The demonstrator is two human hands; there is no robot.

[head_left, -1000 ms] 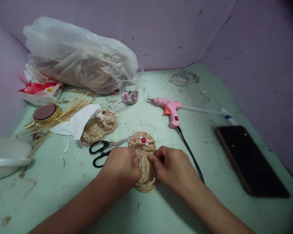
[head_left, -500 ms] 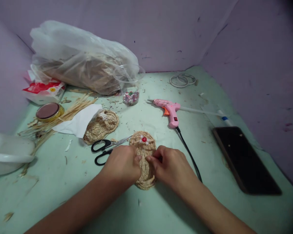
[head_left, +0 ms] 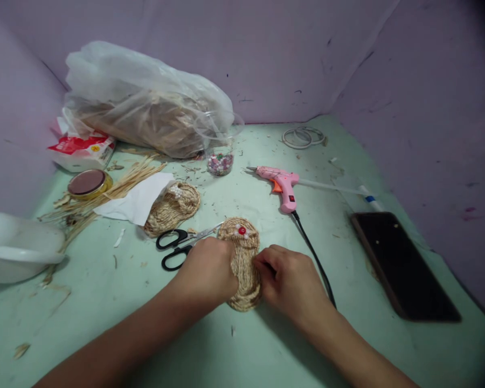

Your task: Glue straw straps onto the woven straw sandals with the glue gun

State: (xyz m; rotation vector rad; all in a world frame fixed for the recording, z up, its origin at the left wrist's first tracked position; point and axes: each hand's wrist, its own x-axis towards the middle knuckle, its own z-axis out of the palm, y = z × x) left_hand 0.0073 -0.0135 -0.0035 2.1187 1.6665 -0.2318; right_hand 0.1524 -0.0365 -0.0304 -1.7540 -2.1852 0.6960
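A small woven straw sandal (head_left: 242,267) with a red bead on its strap lies on the pale green table (head_left: 267,350) in front of me. My left hand (head_left: 208,272) grips its left edge with curled fingers. My right hand (head_left: 291,283) presses its right edge, fingers bent and pinched against the straw. A second straw sandal (head_left: 172,209) with white beads lies further back on the left. Black-handled scissors (head_left: 178,247) rest just left of my left hand.
A pink glue gun (head_left: 281,183) with its black cord (head_left: 313,253) lies behind my right hand. A dark phone (head_left: 404,264) sits at right. A clear bag of straw (head_left: 145,108), a bead cup (head_left: 220,156), a gold-lidded jar (head_left: 89,184), loose straw, white paper and a white bowl (head_left: 18,250) crowd the left.
My right thumb has slid from the middle of the sandal to its right edge. The view shifted slightly; the sandal stays between both hands.
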